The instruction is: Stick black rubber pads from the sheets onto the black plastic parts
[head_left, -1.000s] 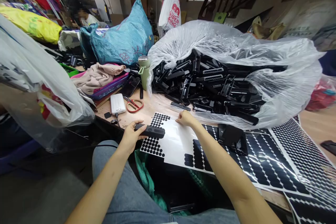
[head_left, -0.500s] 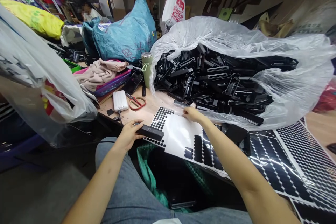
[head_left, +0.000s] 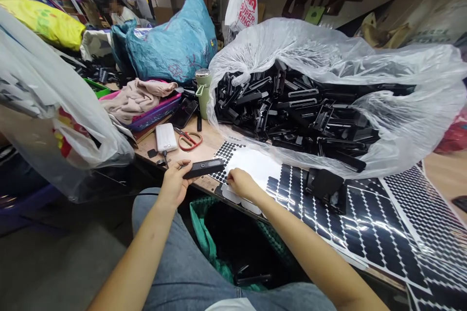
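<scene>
My left hand (head_left: 174,182) grips one end of a long black plastic piece (head_left: 203,168), which has a small round mark on its upper face. The piece is held above the bench's front edge. Just beyond its far end, my right hand (head_left: 241,183) is closed with fingertips pinched together; whatever sits between them is too small to make out. Below and behind that hand lies a white backing sheet (head_left: 264,165). A sheet of small black dots (head_left: 230,149) is partly behind the piece. Black stickers in rows (head_left: 295,194) spread to the right.
A clear plastic bag (head_left: 328,53) full of black plastic parts (head_left: 292,102) fills the back. Left of it stand a green flask (head_left: 203,95), red-handled scissors (head_left: 190,141) and a white power bank (head_left: 166,137). Below the bench edge hangs a green sack (head_left: 204,233) containing black parts.
My right hand has moved left and nearer to me, from the white sheet to beside the black piece's end. The piece has been raised and turned, its far end lifting. The white sheet appears shifted.
</scene>
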### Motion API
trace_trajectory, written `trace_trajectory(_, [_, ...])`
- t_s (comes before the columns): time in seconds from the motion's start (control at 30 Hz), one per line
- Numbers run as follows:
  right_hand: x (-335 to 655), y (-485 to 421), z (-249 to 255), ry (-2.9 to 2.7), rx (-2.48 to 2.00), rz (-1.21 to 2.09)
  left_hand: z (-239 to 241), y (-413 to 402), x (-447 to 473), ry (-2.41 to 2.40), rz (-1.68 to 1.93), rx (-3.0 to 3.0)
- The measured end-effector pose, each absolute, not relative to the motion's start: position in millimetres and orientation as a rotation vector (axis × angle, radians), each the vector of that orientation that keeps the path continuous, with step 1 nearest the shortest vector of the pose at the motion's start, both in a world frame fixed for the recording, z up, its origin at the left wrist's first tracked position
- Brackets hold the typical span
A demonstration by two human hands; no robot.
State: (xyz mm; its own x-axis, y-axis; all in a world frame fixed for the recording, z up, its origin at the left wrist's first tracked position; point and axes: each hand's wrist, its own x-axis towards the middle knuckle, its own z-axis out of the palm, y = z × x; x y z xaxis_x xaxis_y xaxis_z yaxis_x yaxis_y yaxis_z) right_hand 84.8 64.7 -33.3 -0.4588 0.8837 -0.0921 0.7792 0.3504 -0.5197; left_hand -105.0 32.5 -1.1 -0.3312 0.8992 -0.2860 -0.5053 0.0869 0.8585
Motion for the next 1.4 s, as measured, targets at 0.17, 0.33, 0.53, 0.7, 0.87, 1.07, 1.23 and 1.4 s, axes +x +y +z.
trace_trajectory(0.17, [91, 58, -18, -2.37, -1.493, 0.826, 1, 26, -100, 1.193, 1.492, 0.527])
trace_trajectory(0.33, [96, 37, 12, -1.913, -1.376, 1.055, 8, 16, -82, 1.16, 1.423, 0.603])
trace_trajectory(0.53, [91, 20, 24, -1.632, -1.353, 1.029, 17, 2, -48, 1.068, 1.404, 0.706])
trace_trajectory(0.7, [98, 13, 22, -1.584, -1.427, 0.991, 18, -6, -33, 1.074, 1.406, 0.743])
trace_trajectory(0.87, [102, 4, 19, -1.575, -1.464, 0.938, 18, -11, -22, 1.08, 1.409, 0.74])
trace_trajectory(1.07, [121, 3, 3, -1.598, -1.571, 0.715, 3, -8, -12, 1.085, 1.36, 0.725])
trace_trajectory(1.23, [168, 31, -25, -1.384, -2.198, 0.503, -19, 1, -7, 1.148, 1.265, 0.753])
trace_trajectory(1.4, [184, 40, -39, -1.331, -2.231, 0.543, -19, 4, -7, 1.127, 1.231, 0.759])
